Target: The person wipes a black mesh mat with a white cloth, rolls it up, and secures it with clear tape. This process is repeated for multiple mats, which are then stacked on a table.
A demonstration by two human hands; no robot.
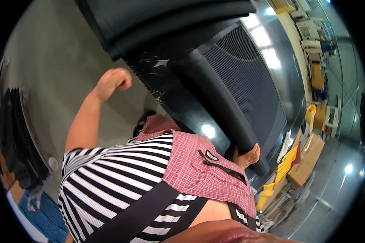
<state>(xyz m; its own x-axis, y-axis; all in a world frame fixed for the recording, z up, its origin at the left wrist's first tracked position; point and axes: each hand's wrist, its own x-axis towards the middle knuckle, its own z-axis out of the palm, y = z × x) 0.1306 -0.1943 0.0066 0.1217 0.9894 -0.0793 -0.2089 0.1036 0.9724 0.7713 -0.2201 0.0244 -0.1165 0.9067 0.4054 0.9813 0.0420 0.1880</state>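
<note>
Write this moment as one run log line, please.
left hand: closed fist, raised, holds nothing visible | right hand: fingers under end of long black roll | near: black mesh panel

A long black foam-like roll (225, 109) runs from the top middle of the frame down to the lower right. The right hand (247, 157) grips its low end, fingers curled around it. The left hand (112, 83), in the upper left, is closed in a fist above the grey floor (56, 77), touching nothing. A shiny black panel with a mesh sheet (247, 85) lies beside the roll.
</note>
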